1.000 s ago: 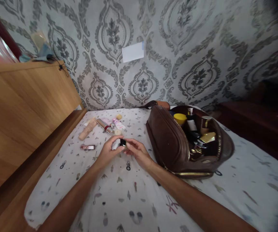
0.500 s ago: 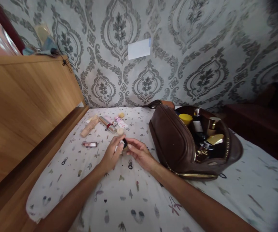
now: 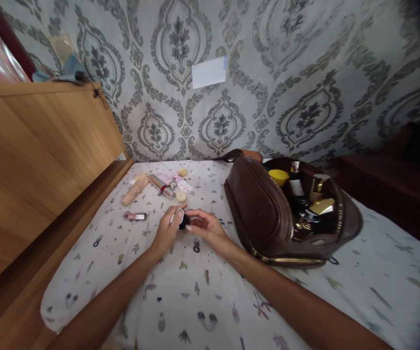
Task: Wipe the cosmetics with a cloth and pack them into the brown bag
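Between my hands is a small white-and-black container (image 3: pixel 184 222), its exact kind hard to make out. My left hand (image 3: pixel 165 230) grips its white part, thumb on top. From the other side, the fingertips of my right hand (image 3: pixel 210 231) close on its dark part. Just beyond the hands sits a round cream-coloured piece (image 3: pixel 181 197). A silver tube with a red band (image 3: pixel 162 186), a beige tube (image 3: pixel 136 189) and a pink-and-white tube (image 3: pixel 182 183) lie behind it. To the left is a small lip gloss-like tube (image 3: pixel 135 216).
An open brown leather bag (image 3: pixel 257 209) stands on the right, holding several bottles and a yellow cup-like item (image 3: pixel 279 177). A wooden panel (image 3: pixel 49 131) borders the left side. The patterned white sheet (image 3: pixel 180 301) spreads beneath everything, up against the wallpapered wall (image 3: pixel 220 121).
Both hands have shifted slightly, and the container has turned so its white face and dark side now show more. The loose items lie as before.
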The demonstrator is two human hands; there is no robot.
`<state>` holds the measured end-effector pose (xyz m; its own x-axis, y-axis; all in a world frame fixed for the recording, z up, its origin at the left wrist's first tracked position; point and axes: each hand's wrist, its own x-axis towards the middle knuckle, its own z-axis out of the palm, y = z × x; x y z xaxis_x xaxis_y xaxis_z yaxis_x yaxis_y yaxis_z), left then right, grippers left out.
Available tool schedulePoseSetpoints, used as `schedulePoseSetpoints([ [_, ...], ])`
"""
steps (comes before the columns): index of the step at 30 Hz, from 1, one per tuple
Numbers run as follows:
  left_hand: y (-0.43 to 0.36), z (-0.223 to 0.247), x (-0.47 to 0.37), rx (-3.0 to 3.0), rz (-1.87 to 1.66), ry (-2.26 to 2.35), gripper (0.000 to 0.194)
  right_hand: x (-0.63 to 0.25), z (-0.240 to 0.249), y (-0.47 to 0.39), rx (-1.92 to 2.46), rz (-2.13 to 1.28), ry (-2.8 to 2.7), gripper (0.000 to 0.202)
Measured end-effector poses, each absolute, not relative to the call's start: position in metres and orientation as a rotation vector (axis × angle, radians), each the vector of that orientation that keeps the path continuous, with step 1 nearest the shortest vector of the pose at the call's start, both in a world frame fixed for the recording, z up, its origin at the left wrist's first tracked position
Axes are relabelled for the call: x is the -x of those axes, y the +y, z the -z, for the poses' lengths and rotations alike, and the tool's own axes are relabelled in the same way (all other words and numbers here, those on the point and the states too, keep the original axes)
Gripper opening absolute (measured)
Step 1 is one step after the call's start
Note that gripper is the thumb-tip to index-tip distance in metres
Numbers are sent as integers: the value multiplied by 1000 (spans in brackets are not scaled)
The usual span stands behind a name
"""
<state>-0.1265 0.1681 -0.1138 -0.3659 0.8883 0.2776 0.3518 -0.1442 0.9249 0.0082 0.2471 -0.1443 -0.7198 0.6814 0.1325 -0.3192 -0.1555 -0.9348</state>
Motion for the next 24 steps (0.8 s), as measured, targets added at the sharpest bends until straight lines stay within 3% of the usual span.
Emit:
schedulePoseSetpoints([
  [8, 170, 122, 127, -1165, -1562, 1585, 62, -9, 139, 245, 433, -1970, -1304, 37],
  [16, 168, 120, 127, -1413, -1475, 1558, 54, -11, 138, 244, 365, -2140, -1225, 48],
  [24, 165, 123, 121, -1489, -1454, 1598, 57, -10, 138, 244, 400, -2137, -1115, 46],
])
